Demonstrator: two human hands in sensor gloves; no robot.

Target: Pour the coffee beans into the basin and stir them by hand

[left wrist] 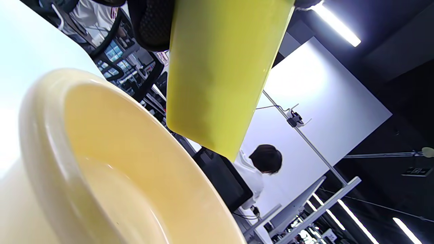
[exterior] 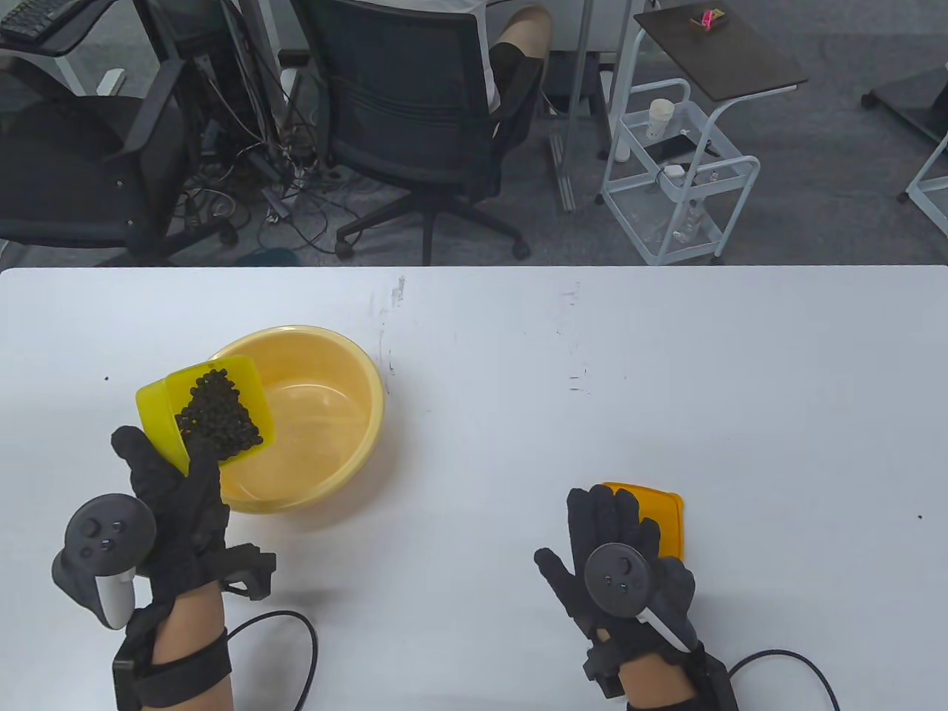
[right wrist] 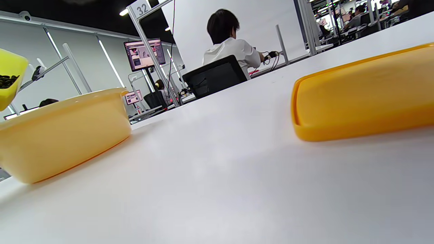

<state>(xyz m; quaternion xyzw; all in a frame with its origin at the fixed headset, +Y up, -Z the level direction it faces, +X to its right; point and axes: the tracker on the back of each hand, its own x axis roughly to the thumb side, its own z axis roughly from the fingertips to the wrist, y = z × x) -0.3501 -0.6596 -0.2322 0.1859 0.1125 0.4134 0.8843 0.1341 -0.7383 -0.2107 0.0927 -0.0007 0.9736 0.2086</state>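
My left hand (exterior: 174, 478) grips a yellow-green box (exterior: 159, 415) full of dark coffee beans (exterior: 218, 415), tilted over the left rim of the pale yellow basin (exterior: 355, 378). The basin holds no beans. From the left wrist view, the box's underside (left wrist: 217, 74) hangs above the basin's rim (left wrist: 44, 135). My right hand (exterior: 615, 541) lies flat on the table, fingers straight, its fingertips over the near edge of an orange lid (exterior: 663, 518). In the right wrist view the lid (right wrist: 362, 101) lies flat, with the basin (right wrist: 64, 132) and a corner of the box (right wrist: 10, 81) at the left.
The white table (exterior: 592, 370) stretches between basin and lid. Beyond its far edge stand office chairs (exterior: 415, 111), a white wire cart (exterior: 678, 178) and a small side table (exterior: 718, 52). A person (right wrist: 230, 44) sits with their back to me.
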